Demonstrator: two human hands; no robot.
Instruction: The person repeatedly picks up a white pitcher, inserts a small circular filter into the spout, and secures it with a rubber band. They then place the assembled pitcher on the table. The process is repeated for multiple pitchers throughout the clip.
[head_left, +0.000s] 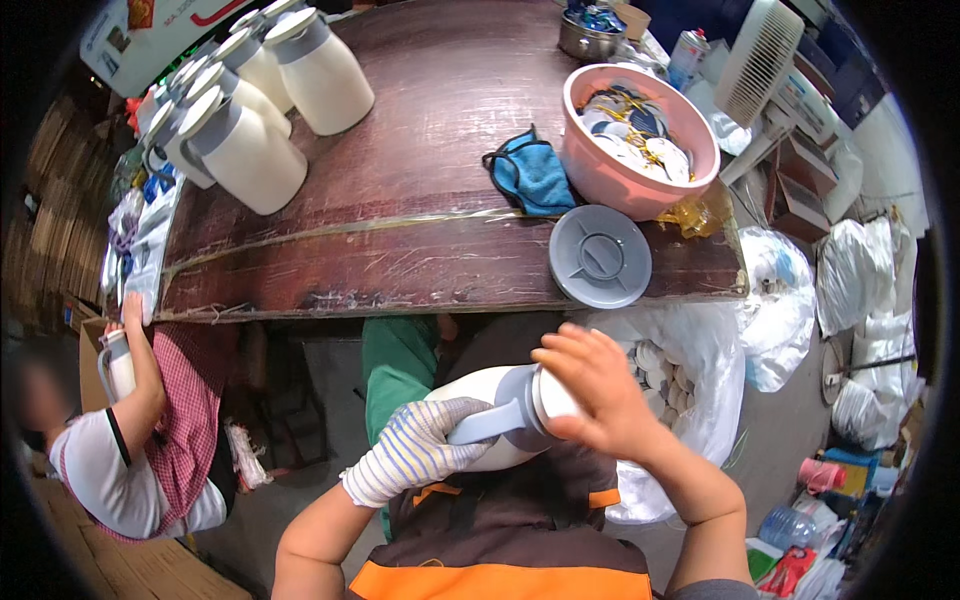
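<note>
A white thermos jug [482, 384] with a grey collar lies tilted across my lap, its top pointing right. My left hand [420, 452], in a striped knit glove, is wrapped round the jug's grey handle [482, 424]. Bare and slightly blurred, my right hand [600, 392] rests its palm side against the white lid [553, 398] at the jug's top. The fingers of that hand are stretched out, not curled round the lid. Part of the lid is hidden behind the palm. Ahead, at the table's near edge, sits a round grey plastic cover [600, 257].
Several similar jugs [325, 85] stand at the table's [430, 120] far left. A pink basin [612, 185] of small parts sits right, beside a blue cloth mask [540, 172]. Below it, a plastic bag [715, 400] holds white discs. A co-worker [130, 460] sits left, near another jug.
</note>
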